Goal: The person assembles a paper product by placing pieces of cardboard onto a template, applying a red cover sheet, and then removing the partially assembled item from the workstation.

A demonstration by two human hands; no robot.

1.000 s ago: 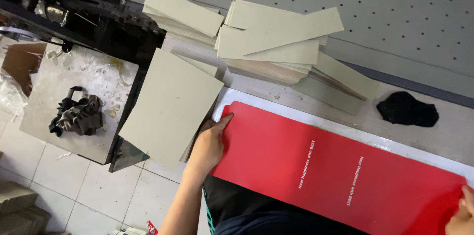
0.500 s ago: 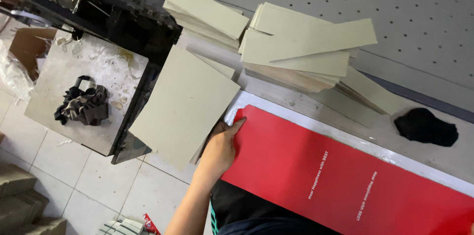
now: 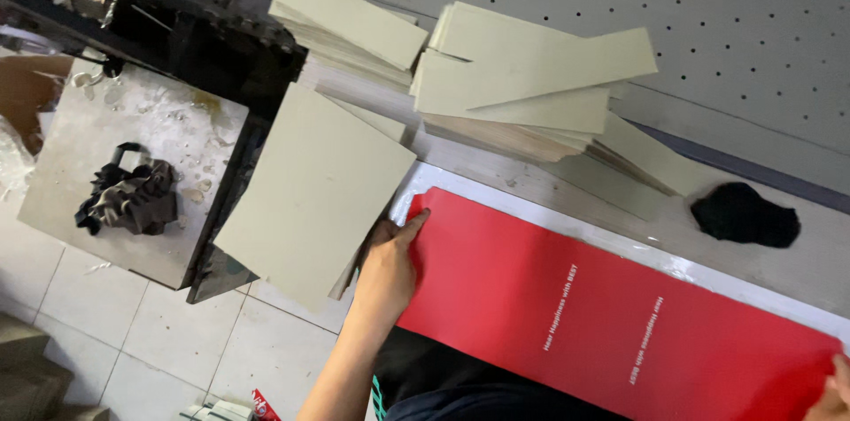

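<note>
The red sheet [image 3: 602, 315] looked like smooth coated paper with a slight sheen, and the white sheet [image 3: 531, 208] under it was glossy, catching light along its edge. The grey boards [image 3: 314, 195] beside the left hand [image 3: 390, 270] looked like matt, unprinted cardboard, as did the strips [image 3: 531, 76] stacked behind. The panel [image 3: 708, 23] at the back was matt grey and perforated with small holes. The black rag [image 3: 744, 216] and the dark rag [image 3: 128, 200] were crumpled cloth. The slab [image 3: 133, 146] under the dark rag looked rough, stained and flaking. The floor [image 3: 133, 341] was pale smooth tile.
</note>
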